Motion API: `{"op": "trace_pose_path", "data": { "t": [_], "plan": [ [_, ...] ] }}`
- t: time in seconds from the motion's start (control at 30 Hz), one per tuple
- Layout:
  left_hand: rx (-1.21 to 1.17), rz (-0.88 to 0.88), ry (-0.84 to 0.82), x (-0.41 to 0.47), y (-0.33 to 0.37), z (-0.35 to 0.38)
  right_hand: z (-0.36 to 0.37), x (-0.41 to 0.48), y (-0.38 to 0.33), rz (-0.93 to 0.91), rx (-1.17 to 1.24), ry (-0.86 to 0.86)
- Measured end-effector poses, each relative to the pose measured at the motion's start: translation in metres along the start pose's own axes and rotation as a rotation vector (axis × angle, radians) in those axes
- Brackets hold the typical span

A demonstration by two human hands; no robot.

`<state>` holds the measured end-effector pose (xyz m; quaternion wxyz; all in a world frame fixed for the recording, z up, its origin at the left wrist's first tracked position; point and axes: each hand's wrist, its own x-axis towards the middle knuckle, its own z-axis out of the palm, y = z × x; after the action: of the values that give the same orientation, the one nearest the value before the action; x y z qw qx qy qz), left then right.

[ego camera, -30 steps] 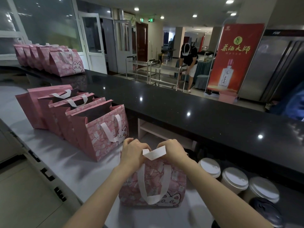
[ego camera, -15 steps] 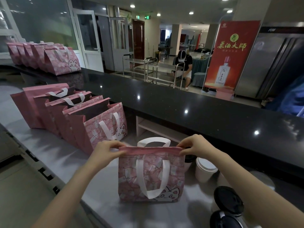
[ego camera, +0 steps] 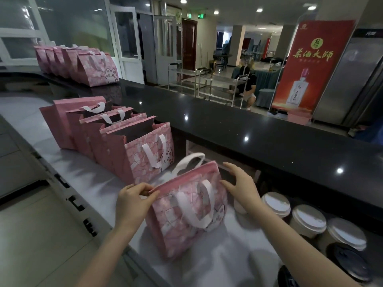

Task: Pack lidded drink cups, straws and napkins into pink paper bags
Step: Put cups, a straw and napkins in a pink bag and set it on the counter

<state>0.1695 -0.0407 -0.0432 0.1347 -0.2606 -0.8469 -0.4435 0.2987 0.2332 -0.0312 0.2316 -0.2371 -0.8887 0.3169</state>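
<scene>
Low centre, my left hand [ego camera: 134, 200] pinches the top corner of the pink cat-print bag [ego camera: 186, 216], which stands on the worktop [ego camera: 93, 175]. My right hand [ego camera: 238, 186] is spread at the other end. The top looks closed, so next I'd set it aside and fill from the lidded cups [ego camera: 276, 200], lower right.

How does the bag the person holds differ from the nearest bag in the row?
The held bag has its top closed flat; the row bag's mouth gapes open. The held bag tilts; the row bag stands upright. The left hand pinches the held bag's top corner; no hand touches the row bag. Both are pink with white handles and a cat drawing.
</scene>
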Motion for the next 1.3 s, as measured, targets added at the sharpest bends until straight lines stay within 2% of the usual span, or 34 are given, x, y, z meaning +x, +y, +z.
{"op": "trace_pose_path", "data": {
  "t": [0.1, 0.17, 0.3, 0.4, 0.47, 0.53, 0.63, 0.7, 0.8, 0.97, 1.17, 1.3],
  "plan": [
    [-0.066, -0.042, 0.062, -0.025, 0.009, 0.004, 0.018, -0.025, -0.002, -0.003, 0.071, -0.036],
    [-0.195, -0.099, 0.072, -0.041, 0.02, 0.012, 0.033, -0.048, -0.003, -0.03, 0.115, -0.06],
    [-0.455, -0.084, -0.046, -0.066, 0.03, 0.02, 0.06, -0.098, 0.001, -0.064, 0.207, -0.066],
    [-0.386, -0.043, -0.238, -0.073, 0.011, 0.018, 0.071, -0.125, 0.009, 0.018, 0.308, -0.03],
    [-0.33, -0.124, -0.346, -0.073, -0.005, 0.016, 0.077, -0.139, 0.013, 0.089, 0.397, -0.019],
    [-0.25, -0.194, -0.378, -0.073, -0.021, 0.018, 0.086, -0.151, 0.013, 0.156, 0.47, -0.081],
    [-0.147, -0.18, -0.358, -0.073, -0.034, 0.021, 0.103, -0.161, 0.007, 0.118, 0.482, -0.224],
    [-0.159, -0.164, -0.325, -0.074, -0.038, 0.024, 0.11, -0.162, 0.0, 0.098, 0.441, -0.257],
    [-0.235, -0.158, -0.283, -0.081, -0.05, 0.03, 0.117, -0.161, -0.006, 0.097, 0.379, -0.211],
    [-0.371, -0.205, -0.346, -0.094, -0.065, 0.039, 0.124, -0.161, -0.021, 0.153, 0.386, -0.162],
    [-0.412, -0.2, -0.298, -0.102, -0.071, 0.026, 0.134, -0.164, -0.041, 0.126, 0.387, -0.139],
    [-0.366, -0.127, -0.204, -0.096, -0.055, -0.002, 0.133, -0.163, -0.058, 0.072, 0.447, -0.099]
  ]
}}
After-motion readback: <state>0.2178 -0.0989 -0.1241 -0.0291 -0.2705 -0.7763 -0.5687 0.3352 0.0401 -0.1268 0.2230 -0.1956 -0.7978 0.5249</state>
